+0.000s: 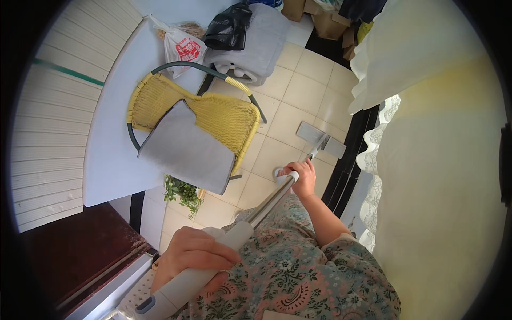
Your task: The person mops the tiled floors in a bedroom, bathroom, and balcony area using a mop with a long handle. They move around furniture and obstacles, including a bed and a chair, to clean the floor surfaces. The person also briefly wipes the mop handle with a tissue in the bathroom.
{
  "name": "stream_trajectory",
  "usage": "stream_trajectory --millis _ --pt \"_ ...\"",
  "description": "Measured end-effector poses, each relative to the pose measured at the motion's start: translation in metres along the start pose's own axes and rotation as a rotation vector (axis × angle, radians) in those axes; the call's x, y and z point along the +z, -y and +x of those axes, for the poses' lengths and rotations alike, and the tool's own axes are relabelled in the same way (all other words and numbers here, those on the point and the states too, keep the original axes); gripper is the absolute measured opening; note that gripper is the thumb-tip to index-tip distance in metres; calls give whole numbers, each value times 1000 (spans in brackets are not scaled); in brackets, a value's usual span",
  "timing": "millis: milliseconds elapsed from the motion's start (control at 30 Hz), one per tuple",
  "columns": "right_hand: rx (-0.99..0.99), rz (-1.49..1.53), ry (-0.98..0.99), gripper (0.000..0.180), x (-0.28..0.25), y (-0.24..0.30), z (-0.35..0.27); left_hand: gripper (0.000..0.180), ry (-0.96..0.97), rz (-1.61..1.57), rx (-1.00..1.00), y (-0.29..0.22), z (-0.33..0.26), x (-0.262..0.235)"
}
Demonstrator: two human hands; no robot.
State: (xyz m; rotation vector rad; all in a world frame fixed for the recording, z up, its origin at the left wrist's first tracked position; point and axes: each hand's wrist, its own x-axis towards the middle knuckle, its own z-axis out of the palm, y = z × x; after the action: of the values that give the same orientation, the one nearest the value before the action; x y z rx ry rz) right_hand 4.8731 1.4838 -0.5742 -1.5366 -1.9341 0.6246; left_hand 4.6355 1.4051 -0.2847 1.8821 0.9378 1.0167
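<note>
A flat mop [269,205] with a metal pole and a thick grey-white handle runs diagonally across my body. My left hand [200,255] is wrapped round the thick handle near its upper end, at the lower left. Further down the pole, my right hand [302,178] grips it close to a white collar. The mop's flat rectangular head [333,147] lies on the tiled floor [274,152], beside the black border along the curtain. A small white round thing shows by my right hand, partly hidden; I cannot make out what it is.
A yellow woven chair [226,114] with a grey cushion [186,146] stands left of the pole. Below it is a leafy green plant [184,196]. Behind are a grey covered item [261,40], bags and cardboard boxes [328,24]. A pale curtain [437,176] hangs at right.
</note>
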Motion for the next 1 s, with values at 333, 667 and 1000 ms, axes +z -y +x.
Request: stream_trajectory --millis 333,667,1000 --pt "-55 -139 24 16 -36 -149 171 12 -237 -65 -10 109 157 60" --pt "443 35 -299 24 -7 -120 119 14 381 -96 84 107 168 18" --pt "597 -33 -458 29 42 -14 -5 19 114 -339 -25 89 45 -28"
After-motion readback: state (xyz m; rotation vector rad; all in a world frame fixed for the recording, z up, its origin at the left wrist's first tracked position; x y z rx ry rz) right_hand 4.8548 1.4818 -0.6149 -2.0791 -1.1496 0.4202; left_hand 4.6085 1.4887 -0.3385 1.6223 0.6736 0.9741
